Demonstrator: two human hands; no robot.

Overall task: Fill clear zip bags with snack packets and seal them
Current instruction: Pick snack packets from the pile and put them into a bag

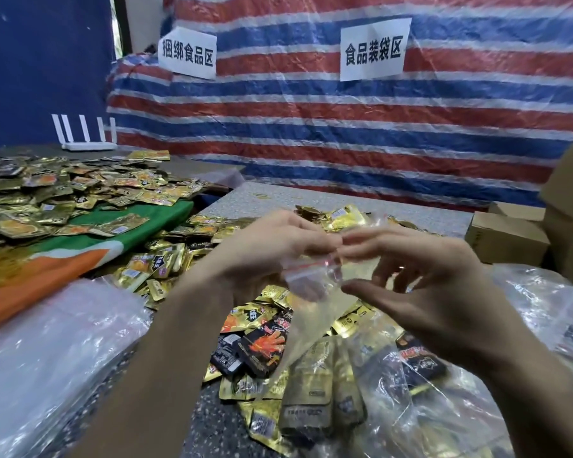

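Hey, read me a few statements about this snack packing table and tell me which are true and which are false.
1. The left grip and right grip both hold the clear zip bag. True.
2. The bag's zip strip is blue. False: the zip strip is red.
3. A white router stands at the back left. True.
4. The cardboard boxes sit on the left. False: the cardboard boxes sit on the right.
5. Snack packets lie heaped on the table. True.

You had a white router (pixel 88 145) at the far left, beside a striped tarp (pixel 311 127) carrying two paper signs (pixel 373 49). Cardboard boxes (pixel 506 238) sat on your right.
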